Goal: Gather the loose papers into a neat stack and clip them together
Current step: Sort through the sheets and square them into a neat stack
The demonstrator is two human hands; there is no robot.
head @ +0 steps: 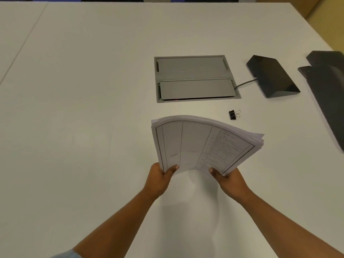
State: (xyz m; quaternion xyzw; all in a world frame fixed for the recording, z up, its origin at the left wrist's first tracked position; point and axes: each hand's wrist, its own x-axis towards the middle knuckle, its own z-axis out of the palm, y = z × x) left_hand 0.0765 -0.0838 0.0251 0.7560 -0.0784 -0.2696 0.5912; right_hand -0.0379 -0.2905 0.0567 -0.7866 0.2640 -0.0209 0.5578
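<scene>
A thick stack of printed papers is held up above the white table, its far edge bowed and its right side fanned a little. My left hand grips the stack's near left corner, thumb on top. My right hand grips the near right corner the same way. A black binder clip with silver handles lies on the table just beyond the stack's far right corner, apart from both hands.
A grey cable hatch is set into the table behind the papers. A dark wedge-shaped device with a cable sits to its right. Dark objects lie along the right edge.
</scene>
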